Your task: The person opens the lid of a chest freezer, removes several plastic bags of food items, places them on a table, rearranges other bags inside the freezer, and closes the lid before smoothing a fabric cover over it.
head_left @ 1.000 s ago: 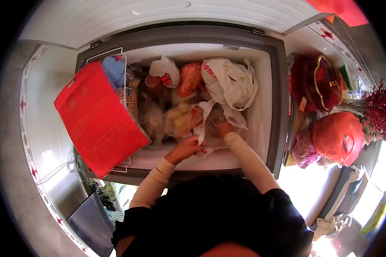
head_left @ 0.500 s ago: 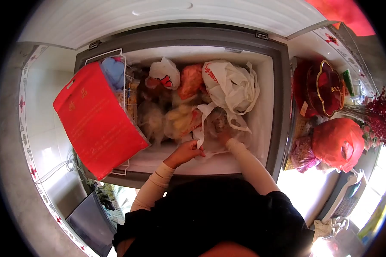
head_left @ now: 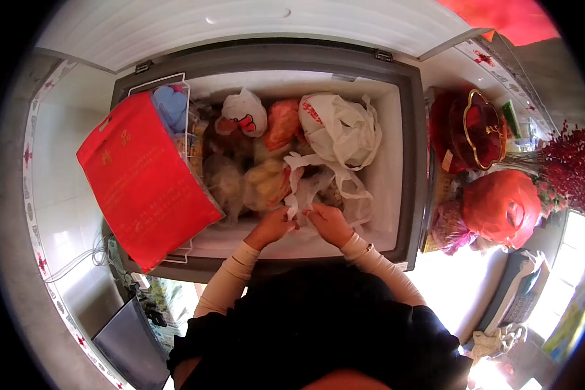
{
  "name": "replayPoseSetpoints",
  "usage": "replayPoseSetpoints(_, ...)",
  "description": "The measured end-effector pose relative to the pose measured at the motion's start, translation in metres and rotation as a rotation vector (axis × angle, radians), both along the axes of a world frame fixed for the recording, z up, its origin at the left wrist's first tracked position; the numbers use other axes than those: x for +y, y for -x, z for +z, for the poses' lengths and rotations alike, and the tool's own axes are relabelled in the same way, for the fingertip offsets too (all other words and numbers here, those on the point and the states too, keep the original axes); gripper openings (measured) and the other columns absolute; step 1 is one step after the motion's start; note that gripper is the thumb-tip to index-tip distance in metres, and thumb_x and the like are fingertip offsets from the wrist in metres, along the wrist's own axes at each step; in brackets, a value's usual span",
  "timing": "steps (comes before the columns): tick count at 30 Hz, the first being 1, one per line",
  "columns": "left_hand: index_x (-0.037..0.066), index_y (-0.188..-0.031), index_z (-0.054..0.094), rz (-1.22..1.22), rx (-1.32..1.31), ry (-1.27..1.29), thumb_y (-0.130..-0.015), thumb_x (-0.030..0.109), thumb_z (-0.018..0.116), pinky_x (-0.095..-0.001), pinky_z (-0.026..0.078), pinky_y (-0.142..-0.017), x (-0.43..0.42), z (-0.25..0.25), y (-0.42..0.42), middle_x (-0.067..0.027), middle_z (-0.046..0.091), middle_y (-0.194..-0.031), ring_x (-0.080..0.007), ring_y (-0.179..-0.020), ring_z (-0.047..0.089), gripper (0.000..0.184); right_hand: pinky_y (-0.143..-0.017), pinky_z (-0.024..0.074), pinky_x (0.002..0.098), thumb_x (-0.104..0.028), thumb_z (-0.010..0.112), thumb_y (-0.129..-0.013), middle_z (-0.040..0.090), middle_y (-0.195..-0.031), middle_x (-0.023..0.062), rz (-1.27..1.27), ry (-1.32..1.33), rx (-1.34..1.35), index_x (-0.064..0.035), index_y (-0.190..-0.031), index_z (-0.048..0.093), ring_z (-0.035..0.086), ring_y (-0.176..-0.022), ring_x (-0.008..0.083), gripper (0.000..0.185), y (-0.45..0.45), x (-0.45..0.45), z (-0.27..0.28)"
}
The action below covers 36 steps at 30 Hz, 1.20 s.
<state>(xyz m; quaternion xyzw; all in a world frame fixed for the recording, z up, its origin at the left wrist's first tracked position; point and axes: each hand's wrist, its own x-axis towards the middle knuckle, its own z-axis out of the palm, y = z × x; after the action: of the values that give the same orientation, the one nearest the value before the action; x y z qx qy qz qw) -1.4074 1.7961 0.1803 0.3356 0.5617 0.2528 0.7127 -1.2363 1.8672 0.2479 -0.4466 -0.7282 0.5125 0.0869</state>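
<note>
Both my hands are inside an open chest freezer [head_left: 413, 195], close together near its front wall. My left hand [head_left: 271, 229] is closed on a twisted end of a thin white plastic bag [head_left: 294, 195]. Just to its right, my right hand [head_left: 330, 225] pinches the thin, translucent plastic of the same bag, its fingertips partly hidden. Touching that bag on the left is a clear bag with yellowish food [head_left: 264, 184]. Behind it sits a large white plastic bag [head_left: 339, 130] with red print and loose handles.
A red bag [head_left: 146, 182] lies over a white wire basket [head_left: 187, 123] at the freezer's left, beside a blue bundle [head_left: 170, 109]. Orange-red [head_left: 281, 123] and white [head_left: 246, 112] bags lie at the back. Right of the freezer stand a red tray [head_left: 484, 130] and a red plastic bag [head_left: 502, 208].
My right hand has drawn back from deeper among the bags toward my left hand and now pinches plastic. The left hand keeps its hold. The view has shifted slightly.
</note>
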Motion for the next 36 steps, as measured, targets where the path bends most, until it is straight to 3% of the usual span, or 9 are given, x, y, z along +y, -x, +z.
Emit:
replayPoseSetpoints(6,0.0,-0.121,0.037,-0.028,0.283,-0.485,-0.066,0.007,0.068,-0.0292,0.044,-0.077,0.006,0.055,-0.008,-0.0137,0.057,-0.093,-0.019,-0.085,0.055,0.064,-0.056,0.0417,0.0311,-0.017,0.05,-0.086,0.052,-0.064,0.015,-0.041,0.049,0.084,0.0003,-0.082,0.051,0.053,-0.059,0.021,0.018,0.009,-0.019,0.027)
replayPoseSetpoints(8,0.001,-0.128,0.031,-0.108,0.183,-0.532,-0.065,0.006,0.069,-0.0305,0.044,-0.078,0.008,0.06,-0.008,-0.0146,0.056,-0.096,-0.0198,-0.087,0.055,0.074,-0.058,0.0393,0.0429,-0.017,0.048,-0.084,0.053,-0.073,0.0218,-0.051,0.141,0.189,-0.0013,-0.084,0.044,0.052,-0.071,0.0399,0.016,0.014,-0.025,0.032)
replayPoseSetpoints(10,0.002,-0.132,0.027,-0.063,0.137,-0.429,-0.065,0.004,0.069,-0.0315,0.043,-0.079,0.01,0.059,-0.009,-0.0147,0.057,-0.097,-0.0204,-0.087,0.055,0.079,-0.059,0.0396,0.0427,-0.016,0.049,-0.084,0.053,-0.075,0.0221,-0.025,0.154,0.2,-0.0013,-0.087,0.044,0.052,-0.072,0.0397,0.016,0.013,-0.026,0.027)
replayPoseSetpoints(14,0.002,-0.125,0.038,0.023,0.129,-0.412,-0.07,0.002,0.063,-0.0295,0.043,-0.077,0.007,0.038,-0.013,-0.0135,0.058,-0.096,-0.0191,-0.085,0.056,0.061,-0.059,0.0434,0.0322,-0.014,0.05,-0.085,0.056,-0.071,0.014,0.036,0.156,0.26,-0.0003,-0.093,0.048,0.056,-0.063,0.0233,0.016,0.012,-0.028,0.028)
replayPoseSetpoints(16,-0.001,-0.115,0.049,0.011,0.389,-0.415,-0.082,0.011,0.05,-0.0258,0.041,-0.074,0.013,0.031,-0.012,-0.0051,0.055,-0.09,-0.0119,-0.079,0.049,0.035,-0.061,0.0441,0.0329,-0.012,0.05,-0.084,0.057,-0.075,0.0148,0.078,0.062,0.246,-0.0005,-0.097,0.048,0.056,-0.066,0.0259,0.017,0.013,-0.029,0.032)
replayPoseSetpoints(19,-0.001,-0.103,0.057,0.218,0.145,-0.502,-0.088,0.015,0.044,-0.0253,0.042,-0.073,0.006,0.033,-0.009,-0.0025,0.056,-0.089,-0.0108,-0.078,0.05,0.026,-0.066,0.0451,0.0348,-0.009,0.05,-0.081,0.059,-0.084,0.0166,0.181,-0.112,0.18,-0.0011,-0.101,0.05,0.057,-0.074,0.0307,0.021,0.008,-0.023,0.033)
replayPoseSetpoints(23,-0.002,-0.103,0.057,0.313,0.014,-0.39,-0.089,0.016,0.045,-0.0246,0.042,-0.073,-0.005,0.002,-0.005,-0.0018,0.058,-0.087,-0.0098,-0.08,0.051,0.026,-0.074,0.0454,0.0372,-0.005,0.05,-0.077,0.059,-0.092,0.0182,0.315,-0.235,0.223,-0.0023,-0.097,0.056,0.057,-0.083,0.0339,0.021,-0.009,0.006,-0.011)
replayPoseSetpoints(25,0.0,-0.099,0.061,0.29,0.018,-0.299,-0.084,0.005,0.046,-0.0245,0.043,-0.074,0.0,0.021,-0.003,-0.0055,0.061,-0.085,-0.0127,-0.079,0.055,0.022,-0.08,0.0438,0.0383,-0.006,0.052,-0.074,0.059,-0.097,0.0185,0.178,0.084,0.002,-0.0035,-0.095,0.059,0.055,-0.093,0.0345,0.022,-0.022,0.022,-0.056)
replayPoseSetpoints(36,0.002,-0.111,0.057,0.24,-0.078,-0.188,-0.085,0.008,0.04,-0.0196,0.037,-0.068,0.004,0.031,-0.004,0.005,0.045,-0.073,-0.0072,-0.069,0.042,0.032,-0.092,0.0398,0.0367,-0.023,0.06,-0.072,0.051,-0.117,0.0152,0.423,0.006,-0.797,-0.0102,-0.111,0.055,0.05,-0.108,0.0293,0.042,-0.025,0.048,-0.158)
